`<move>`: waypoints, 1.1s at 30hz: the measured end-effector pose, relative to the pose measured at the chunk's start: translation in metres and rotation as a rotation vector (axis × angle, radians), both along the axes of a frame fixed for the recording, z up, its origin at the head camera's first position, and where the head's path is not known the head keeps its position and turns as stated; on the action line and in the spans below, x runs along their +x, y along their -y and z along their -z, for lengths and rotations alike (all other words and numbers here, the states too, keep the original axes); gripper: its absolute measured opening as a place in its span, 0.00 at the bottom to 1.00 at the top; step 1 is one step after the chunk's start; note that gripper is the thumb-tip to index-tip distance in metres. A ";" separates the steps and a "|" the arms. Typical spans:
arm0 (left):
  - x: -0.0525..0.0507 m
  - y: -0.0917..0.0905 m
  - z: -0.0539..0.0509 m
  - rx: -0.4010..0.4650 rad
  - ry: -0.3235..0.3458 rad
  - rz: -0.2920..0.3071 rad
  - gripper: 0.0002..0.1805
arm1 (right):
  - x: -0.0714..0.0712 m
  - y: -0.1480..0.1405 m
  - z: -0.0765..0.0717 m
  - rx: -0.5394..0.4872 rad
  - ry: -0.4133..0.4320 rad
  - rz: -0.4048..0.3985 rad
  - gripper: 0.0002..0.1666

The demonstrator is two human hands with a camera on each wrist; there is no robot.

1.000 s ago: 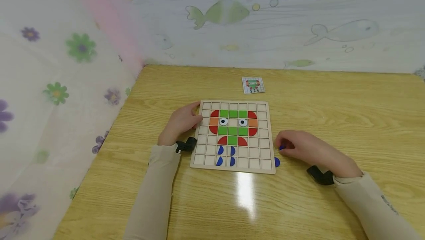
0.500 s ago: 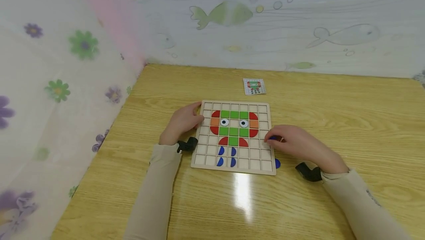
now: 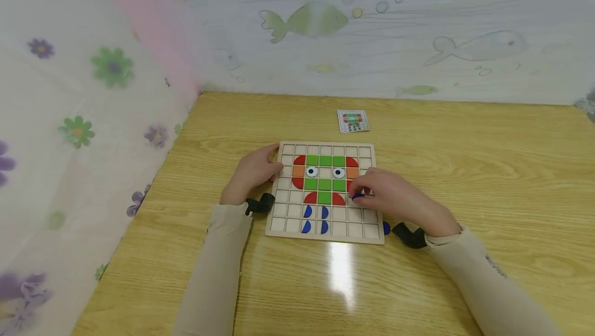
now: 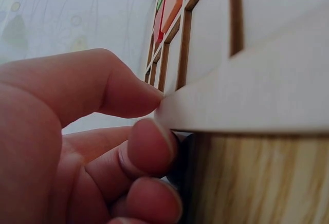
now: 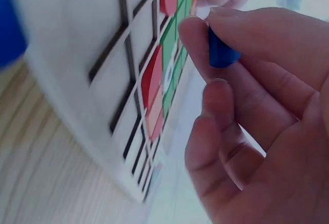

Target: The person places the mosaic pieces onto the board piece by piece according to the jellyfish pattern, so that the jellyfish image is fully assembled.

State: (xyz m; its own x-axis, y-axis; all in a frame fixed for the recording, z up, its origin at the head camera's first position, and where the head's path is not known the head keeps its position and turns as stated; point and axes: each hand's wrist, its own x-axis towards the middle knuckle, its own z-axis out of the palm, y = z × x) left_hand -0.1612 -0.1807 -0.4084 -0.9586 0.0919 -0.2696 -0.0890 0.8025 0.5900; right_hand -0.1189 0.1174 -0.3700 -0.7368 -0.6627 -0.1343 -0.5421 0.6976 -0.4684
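Observation:
A square wooden grid board (image 3: 297, 236) bears red, green and orange pieces, two eye pieces (image 3: 312, 171) and several blue half-round pieces (image 3: 324, 227). My left hand (image 3: 252, 175) holds the board at its left edge; in the left wrist view its thumb (image 4: 131, 95) touches the rim and the other fingers are curled by the side. Over the board's right half, my right hand (image 3: 397, 194) pinches a small blue piece (image 5: 221, 52) between thumb and forefinger. That piece is above the cells, just right of the lower red piece (image 3: 339, 199); the hand covers some right-hand cells.
Another blue piece (image 3: 387, 228) lies on the table by the board's lower right corner. Behind the board lies a small pattern card (image 3: 353, 121) with a similar figure. The wooden table (image 3: 488, 145) meets painted walls at the back and left.
My right hand has moved left from the table beside the board to above its right half, carrying the blue piece. My left hand has stayed at the board's left edge.

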 end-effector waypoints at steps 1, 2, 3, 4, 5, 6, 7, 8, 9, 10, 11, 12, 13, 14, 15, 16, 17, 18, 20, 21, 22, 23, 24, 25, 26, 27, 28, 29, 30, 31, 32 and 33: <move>0.000 0.000 0.000 0.001 0.001 0.001 0.35 | 0.001 0.002 0.000 -0.005 0.008 -0.002 0.03; 0.000 0.000 0.000 0.000 0.001 0.001 0.35 | 0.002 0.004 0.001 -0.010 0.016 -0.003 0.03; 0.000 0.000 0.001 -0.001 0.001 0.002 0.35 | 0.003 0.006 0.002 -0.016 0.026 -0.003 0.04; 0.000 0.000 0.000 -0.001 0.002 0.002 0.35 | 0.004 0.008 0.002 -0.020 0.039 0.000 0.04; 0.000 0.000 0.000 0.001 0.002 0.001 0.35 | 0.004 0.010 0.003 -0.025 0.050 0.001 0.04; 0.000 0.000 0.000 0.000 0.002 0.002 0.36 | 0.005 0.011 0.004 -0.030 0.063 0.004 0.05; 0.000 0.000 -0.001 0.000 0.003 0.000 0.36 | 0.005 0.013 0.004 -0.035 0.073 0.009 0.05; 0.000 0.000 -0.001 0.000 0.004 0.001 0.36 | 0.006 0.014 0.006 -0.040 0.069 0.008 0.06; 0.000 0.000 -0.001 0.000 0.004 0.000 0.36 | 0.006 0.015 0.006 -0.048 0.065 0.006 0.06; 0.000 0.000 -0.002 0.001 0.004 -0.001 0.36 | 0.006 0.016 0.007 -0.052 0.055 0.000 0.07; 0.000 0.000 -0.002 0.002 0.001 -0.002 0.36 | 0.006 0.017 0.007 -0.058 0.043 -0.008 0.07; 0.000 0.000 -0.002 0.002 -0.001 -0.003 0.35 | 0.007 0.019 0.008 -0.062 0.031 -0.016 0.07; 0.001 0.000 -0.002 0.002 -0.002 -0.005 0.35 | 0.007 0.020 0.009 -0.066 0.020 -0.025 0.07; 0.001 0.000 -0.001 0.003 -0.004 -0.005 0.35 | 0.007 0.021 0.010 -0.073 0.017 -0.031 0.07; 0.001 0.000 -0.001 0.003 -0.004 -0.006 0.35 | 0.008 0.022 0.011 -0.080 0.021 -0.037 0.07; 0.001 0.000 -0.001 0.003 -0.004 -0.007 0.35 | 0.008 0.023 0.012 -0.086 0.026 -0.039 0.07; 0.001 0.000 -0.001 0.004 -0.003 -0.007 0.35 | 0.008 0.024 0.013 -0.094 0.036 -0.034 0.06; 0.001 -0.001 0.000 0.003 -0.001 -0.008 0.35 | 0.009 0.025 0.014 -0.100 0.046 -0.029 0.05; 0.002 -0.001 0.000 0.002 0.002 -0.008 0.35 | 0.010 0.026 0.016 -0.116 0.057 -0.022 0.04; 0.002 -0.001 0.000 0.000 0.002 -0.009 0.35 | 0.010 0.026 0.017 -0.122 0.055 -0.019 0.04; 0.002 -0.001 0.001 -0.001 0.002 -0.009 0.35 | 0.011 0.026 0.018 -0.119 0.050 -0.020 0.03; 0.002 -0.001 0.001 -0.002 0.001 -0.009 0.35 | 0.011 0.026 0.019 -0.116 0.043 -0.023 0.03; 0.001 -0.001 0.001 -0.005 0.000 -0.008 0.35 | 0.011 0.027 0.019 -0.113 0.037 -0.027 0.03; 0.001 -0.001 0.001 -0.007 -0.001 -0.006 0.35 | 0.011 0.027 0.020 -0.110 0.031 -0.030 0.03; 0.001 -0.001 0.001 -0.009 -0.003 -0.004 0.35 | 0.011 0.027 0.020 -0.107 0.027 -0.032 0.03; 0.001 -0.001 0.001 -0.012 -0.004 -0.003 0.35 | 0.012 0.027 0.021 -0.100 0.027 -0.026 0.03; 0.001 -0.001 0.002 -0.012 -0.004 -0.002 0.35 | 0.012 0.028 0.021 -0.094 0.027 -0.024 0.03; 0.001 0.000 0.001 -0.013 -0.003 0.000 0.35 | 0.012 0.028 0.021 -0.093 0.025 -0.019 0.03; 0.000 0.000 0.001 -0.013 -0.003 0.000 0.35 | 0.012 0.028 0.021 -0.091 0.019 -0.012 0.03; 0.000 0.000 0.001 -0.012 -0.002 0.001 0.35 | 0.012 0.028 0.022 -0.089 0.013 -0.006 0.03; 0.000 0.000 0.001 -0.011 0.000 0.001 0.35 | 0.012 0.028 0.022 -0.087 0.008 -0.001 0.03; 0.000 0.000 0.001 -0.010 0.000 0.001 0.35 | 0.012 0.028 0.022 -0.085 0.000 0.003 0.02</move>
State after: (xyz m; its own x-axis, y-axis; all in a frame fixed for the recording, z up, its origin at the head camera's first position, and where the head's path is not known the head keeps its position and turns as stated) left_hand -0.1615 -0.1812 -0.4092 -0.9584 0.0902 -0.2709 -0.0884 0.8084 0.5820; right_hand -0.1066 0.0890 -0.3922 -0.7391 -0.6691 -0.0782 -0.5396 0.6575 -0.5258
